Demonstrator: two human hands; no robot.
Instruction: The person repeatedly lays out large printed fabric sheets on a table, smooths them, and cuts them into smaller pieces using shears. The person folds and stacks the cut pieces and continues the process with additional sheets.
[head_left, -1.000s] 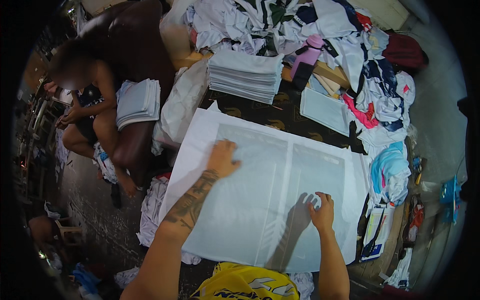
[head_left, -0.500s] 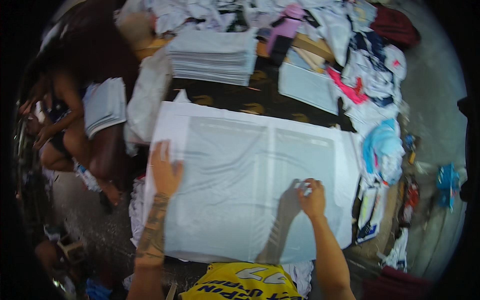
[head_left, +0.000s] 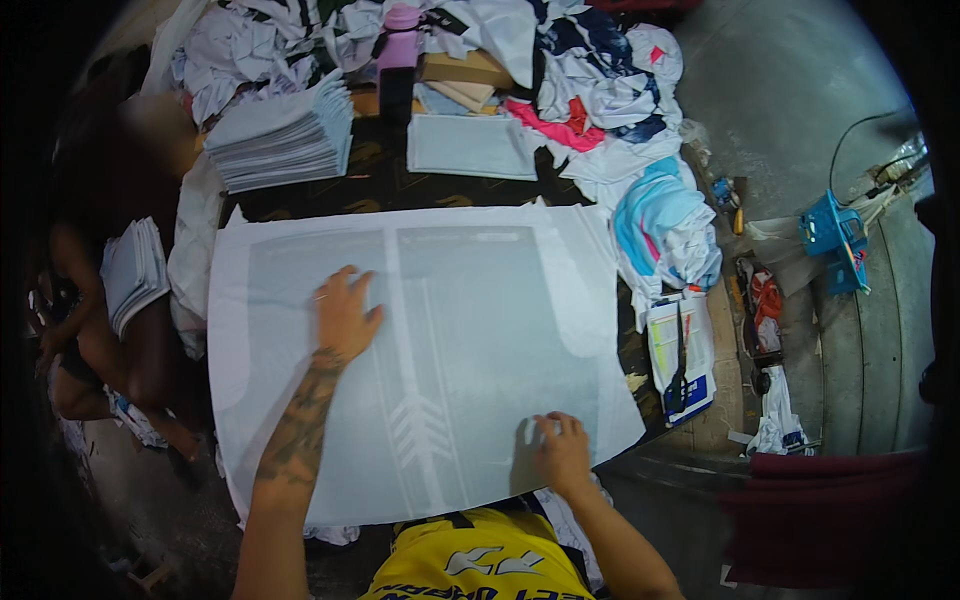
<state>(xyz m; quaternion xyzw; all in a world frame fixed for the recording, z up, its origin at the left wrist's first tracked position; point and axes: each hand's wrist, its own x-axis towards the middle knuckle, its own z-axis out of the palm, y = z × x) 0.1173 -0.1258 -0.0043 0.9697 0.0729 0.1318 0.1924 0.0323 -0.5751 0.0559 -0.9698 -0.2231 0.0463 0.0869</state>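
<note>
A large white fabric panel (head_left: pixel 480 350) printed in pale grey, with white stripes and chevrons down its middle, lies spread on the dark table. My left hand (head_left: pixel 345 315) rests on its left half, fingers apart and holding nothing. Toward the panel's near right edge, my right hand (head_left: pixel 563 448) is low over the cloth with loosely bent, separated fingers; nothing shows in them, and whether the fingertips touch the fabric I cannot tell. Beyond the far edge stand a thick stack of folded grey fabric (head_left: pixel 280 140) and a thinner folded piece (head_left: pixel 470 148).
Heaped white garments (head_left: pixel 250 50) line the table's far side, near a pink bottle (head_left: pixel 402 45). A light blue and white cloth bundle (head_left: pixel 665 225) and papers (head_left: pixel 685 350) lie at right. A blue plastic basket (head_left: pixel 833 240) is farther right. Another person sits at left beside folded fabric (head_left: pixel 135 275).
My left hand has moved from the panel's left edge inward. My right hand has come nearer the front edge. Wrinkles across the left half have flattened, and the view has shifted right.
</note>
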